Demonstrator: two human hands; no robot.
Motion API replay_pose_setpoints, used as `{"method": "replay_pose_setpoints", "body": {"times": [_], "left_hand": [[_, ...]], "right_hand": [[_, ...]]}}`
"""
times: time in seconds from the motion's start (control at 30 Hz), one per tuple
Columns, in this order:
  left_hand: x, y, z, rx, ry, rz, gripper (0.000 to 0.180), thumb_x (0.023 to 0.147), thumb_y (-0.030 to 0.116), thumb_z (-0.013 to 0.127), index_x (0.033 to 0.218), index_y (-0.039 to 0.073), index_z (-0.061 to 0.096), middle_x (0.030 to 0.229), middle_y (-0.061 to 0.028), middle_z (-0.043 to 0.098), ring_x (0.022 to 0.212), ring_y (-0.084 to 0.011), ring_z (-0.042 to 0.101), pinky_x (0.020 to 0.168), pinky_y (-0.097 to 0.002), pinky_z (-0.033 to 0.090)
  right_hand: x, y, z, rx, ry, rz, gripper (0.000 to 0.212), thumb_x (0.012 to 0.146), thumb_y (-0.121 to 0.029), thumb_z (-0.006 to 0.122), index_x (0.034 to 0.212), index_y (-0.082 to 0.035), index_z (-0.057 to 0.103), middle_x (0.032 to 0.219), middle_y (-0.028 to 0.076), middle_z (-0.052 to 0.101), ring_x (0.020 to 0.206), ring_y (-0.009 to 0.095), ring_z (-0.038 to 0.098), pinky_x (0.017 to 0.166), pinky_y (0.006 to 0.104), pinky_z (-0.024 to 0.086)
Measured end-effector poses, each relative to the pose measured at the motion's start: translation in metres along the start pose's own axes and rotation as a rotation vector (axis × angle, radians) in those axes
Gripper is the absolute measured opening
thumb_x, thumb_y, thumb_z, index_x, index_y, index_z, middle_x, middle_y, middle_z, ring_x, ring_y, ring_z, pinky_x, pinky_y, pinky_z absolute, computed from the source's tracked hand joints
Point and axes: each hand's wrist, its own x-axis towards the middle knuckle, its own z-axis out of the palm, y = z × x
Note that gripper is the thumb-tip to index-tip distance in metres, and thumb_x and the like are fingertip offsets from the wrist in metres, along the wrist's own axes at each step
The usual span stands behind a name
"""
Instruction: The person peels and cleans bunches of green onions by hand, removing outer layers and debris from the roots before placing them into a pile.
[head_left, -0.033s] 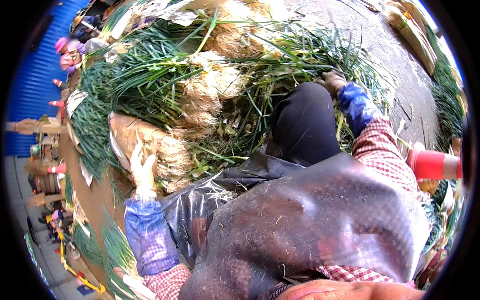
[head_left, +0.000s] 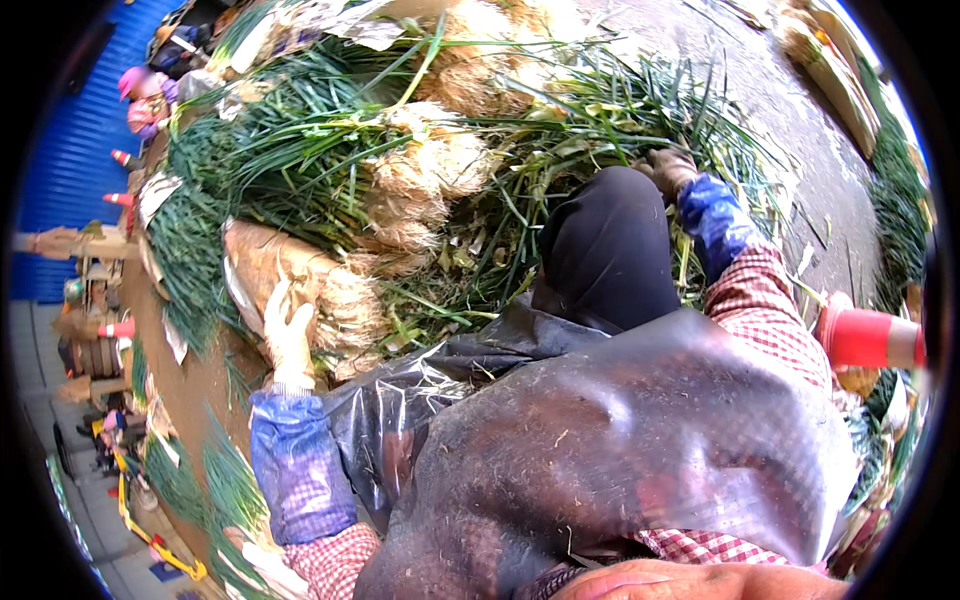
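My left hand (head_left: 290,340), in a pale glove, lies with fingers apart against a bundle of green onions (head_left: 275,262) wrapped in brown paper. The bundle's pale root ends (head_left: 352,308) point toward my knee. Beyond my knee, my right hand (head_left: 672,170), in a dirty glove, reaches into loose green onion leaves (head_left: 610,125). Its fingers look curled, and the leaves and my knee partly hide them; what they hold I cannot make out. Stacked green onions with tangled roots (head_left: 425,170) lie between my hands.
My knee (head_left: 610,245) rises between my arms, with black plastic sheeting (head_left: 400,400) beside it. A red and white traffic cone (head_left: 865,338) lies at my right elbow. More green onions (head_left: 895,200) lie far right. A person in a pink hat (head_left: 145,100) is at the far left.
The whole view has shifted very slightly. Both hands stay where they were on the bundle and in the leaves.
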Motion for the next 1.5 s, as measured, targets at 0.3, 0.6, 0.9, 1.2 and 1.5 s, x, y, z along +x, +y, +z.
{"method": "replay_pose_setpoints", "body": {"times": [0.3, 0.6, 0.9, 1.2, 1.5], "left_hand": [[-0.051, 0.045, 0.065, -0.295, -0.063, 0.077, 0.058, 0.074, 0.002, 0.064, 0.128, 0.0, 0.046, 0.128, -0.0112, 0.049, 0.12, -0.0232, 0.046, 0.101, -0.0345, 0.037], [-0.079, 0.006, 0.089, -0.425, -0.068, -0.138, 0.062, 0.073, 0.005, 0.066, 0.131, 0.002, 0.045, 0.131, -0.0131, 0.047, 0.123, -0.0305, 0.041, 0.103, -0.0412, 0.036], [-0.053, -0.034, 0.127, -0.441, -0.346, -0.186, 0.055, 0.078, 0.004, 0.066, 0.13, 0.004, 0.047, 0.126, -0.0118, 0.053, 0.118, -0.0241, 0.049, 0.101, -0.0363, 0.039], [-0.03, -0.047, 0.121, -0.6, -0.334, -0.26, 0.051, 0.082, 0.008, 0.064, 0.13, 0.003, 0.047, 0.122, -0.0083, 0.054, 0.113, -0.017, 0.05, 0.094, -0.0303, 0.043], [-0.012, -0.066, 0.118, -0.721, -0.201, -0.476, 0.037, 0.09, 0.022, 0.056, 0.123, 0.007, 0.055, 0.115, -0.0065, 0.062, 0.104, -0.0157, 0.059, 0.091, -0.0293, 0.045]], "right_hand": [[0.049, 0.013, -0.004, -0.16, -0.108, 0.021, 0.058, 0.081, -0.059, 0.051, 0.104, -0.009, 0.069, 0.107, 0.015, 0.065, 0.106, 0.028, 0.06, 0.097, 0.0403, 0.04], [0.124, -0.158, -0.062, -0.67, 0.386, -1.196, 0.014, 0.08, -0.021, 0.057, 0.077, -0.01, 0.064, 0.077, 0.011, 0.065, 0.075, 0.027, 0.064, 0.066, 0.0358, 0.052], [0.204, -0.352, -0.048, 1.311, -0.254, -0.048, 0.035, 0.084, -0.047, 0.06, 0.087, -0.012, 0.059, 0.053, 0.002, 0.05, 0.039, 0.014, 0.037, 0.039, 0.0305, 0.03], [0.209, -0.327, -0.076, 1.54, -0.058, -0.457, 0.021, 0.088, -0.027, 0.061, 0.09, -0.007, 0.061, 0.068, 0.004, 0.06, 0.056, 0.012, 0.055, 0.051, 0.0253, 0.046], [0.097, -0.267, -0.08, 1.851, -0.378, -0.407, 0.023, 0.092, -0.02, 0.053, 0.104, -0.001, 0.058, 0.084, 0.007, 0.062, 0.069, 0.016, 0.057, 0.062, 0.0295, 0.048]]}}
